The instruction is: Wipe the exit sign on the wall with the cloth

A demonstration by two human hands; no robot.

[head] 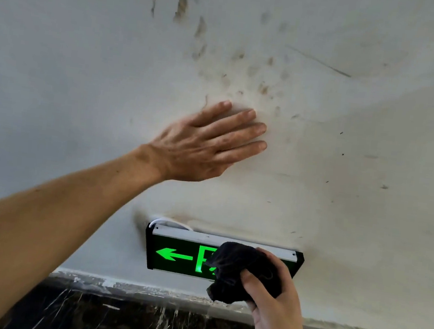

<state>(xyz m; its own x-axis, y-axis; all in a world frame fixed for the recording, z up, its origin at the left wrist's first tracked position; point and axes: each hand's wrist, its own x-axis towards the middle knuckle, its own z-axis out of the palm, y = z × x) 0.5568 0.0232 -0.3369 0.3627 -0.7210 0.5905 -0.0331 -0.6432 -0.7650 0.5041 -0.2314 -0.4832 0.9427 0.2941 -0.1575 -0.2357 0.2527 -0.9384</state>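
Note:
The exit sign (176,254) is a black box with a silver top rail and a lit green arrow pointing left, mounted low on the white wall. My right hand (275,303) grips a bunched black cloth (236,269) and presses it against the sign's right half, hiding the right part of the green pictogram. My left hand (207,147) lies flat on the wall above the sign with its fingers spread, holding nothing.
The white wall (359,167) carries brown smudges and scuff marks above my left hand. A white cable (168,222) loops behind the sign's top left corner. Below the wall runs a dark marbled skirting (138,320) with white streaks.

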